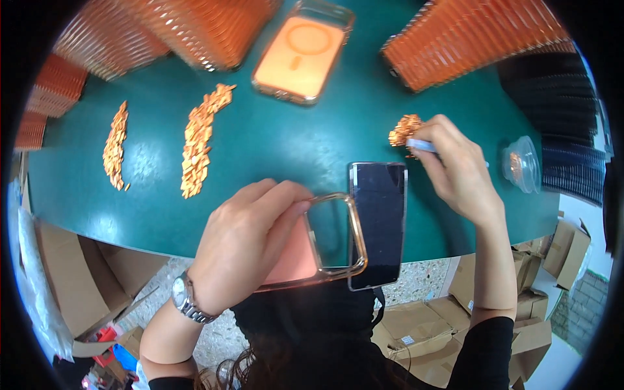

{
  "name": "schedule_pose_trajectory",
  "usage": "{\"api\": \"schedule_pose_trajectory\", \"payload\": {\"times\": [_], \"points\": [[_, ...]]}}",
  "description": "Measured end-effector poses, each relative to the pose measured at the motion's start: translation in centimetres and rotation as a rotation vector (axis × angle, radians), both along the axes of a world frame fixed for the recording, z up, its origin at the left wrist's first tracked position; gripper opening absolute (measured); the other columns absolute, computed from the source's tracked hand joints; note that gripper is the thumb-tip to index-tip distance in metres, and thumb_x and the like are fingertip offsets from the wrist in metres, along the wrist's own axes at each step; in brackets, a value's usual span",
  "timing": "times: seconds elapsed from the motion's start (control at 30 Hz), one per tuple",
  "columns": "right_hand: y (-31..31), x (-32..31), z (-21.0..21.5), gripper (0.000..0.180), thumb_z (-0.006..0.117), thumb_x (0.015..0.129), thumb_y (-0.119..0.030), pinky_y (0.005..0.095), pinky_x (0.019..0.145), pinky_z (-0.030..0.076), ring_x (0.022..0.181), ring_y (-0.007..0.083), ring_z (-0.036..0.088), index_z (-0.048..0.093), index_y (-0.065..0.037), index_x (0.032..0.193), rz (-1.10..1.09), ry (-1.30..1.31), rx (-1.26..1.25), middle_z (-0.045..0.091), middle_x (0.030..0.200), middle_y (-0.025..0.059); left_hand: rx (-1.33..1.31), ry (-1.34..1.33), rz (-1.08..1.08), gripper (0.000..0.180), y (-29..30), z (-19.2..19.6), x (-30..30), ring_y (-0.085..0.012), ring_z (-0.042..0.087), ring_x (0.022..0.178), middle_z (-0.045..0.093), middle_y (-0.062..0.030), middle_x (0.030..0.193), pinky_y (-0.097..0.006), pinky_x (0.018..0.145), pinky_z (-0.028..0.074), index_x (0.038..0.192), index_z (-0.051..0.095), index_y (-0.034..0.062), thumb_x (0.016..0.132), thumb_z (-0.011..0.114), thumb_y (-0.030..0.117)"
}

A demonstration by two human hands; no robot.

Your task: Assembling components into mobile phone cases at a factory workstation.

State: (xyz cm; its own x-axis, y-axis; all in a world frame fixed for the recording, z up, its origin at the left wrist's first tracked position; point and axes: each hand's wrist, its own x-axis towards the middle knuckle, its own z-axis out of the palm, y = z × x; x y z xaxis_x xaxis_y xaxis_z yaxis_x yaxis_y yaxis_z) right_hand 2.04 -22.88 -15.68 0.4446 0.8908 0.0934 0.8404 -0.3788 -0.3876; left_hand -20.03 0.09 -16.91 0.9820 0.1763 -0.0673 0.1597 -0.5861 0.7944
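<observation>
My left hand (250, 234) grips a phone case (292, 257) with a pinkish-orange back and a clear, gold-edged camera opening. The case is tilted above the table's near edge, its end overlapping a black phone-shaped slab (378, 224). In my right hand (455, 162) a slim pale-blue and white stick-like tool (424, 145) is pinched. Its tip is at a small heap of shiny copper-coloured pieces (405, 129). Farther off, another orange phone case (299, 57) with a ring on its back lies on the green table (273, 143).
Rows of small orange pieces (197, 153) (115, 146) lie at left. Stacks of orange cases (481, 36) line the far side, with dark stacks (572, 172) at right. A clear round cup (522, 164) sits near the right edge. Cardboard boxes (422, 322) stand below.
</observation>
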Motion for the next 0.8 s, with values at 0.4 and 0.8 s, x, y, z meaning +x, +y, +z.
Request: {"api": "schedule_pose_trajectory", "payload": {"times": [0.4,0.8], "points": [[7.9,-7.2,-1.5,0.02,0.074,0.08,-0.003,0.0388,0.064,0.055,0.083,0.0273,0.062,0.062,-0.003,0.096,0.387,0.016,0.198,0.054,0.092,0.0082,-0.036,0.026,0.004,0.014,0.6,-1.2,-0.7,-0.0446,0.066,0.091,0.068,-0.0222,0.098,-0.046,0.079,0.053,0.111,0.067,-0.0016,0.101,0.057,0.001],[7.8,-8.8,-0.7,0.018,0.067,0.082,-0.004,0.0372,0.068,0.058,0.085,0.0272,0.064,0.058,-0.001,0.097,0.347,-0.085,0.03,0.055,0.09,0.0111,0.008,0.046,0.001,0.01,1.1,-1.1,-1.2,-0.0426,0.065,0.086,0.066,-0.0221,0.091,-0.047,0.075,0.052,0.105,0.065,-0.0022,0.101,0.061,0.005]]}}
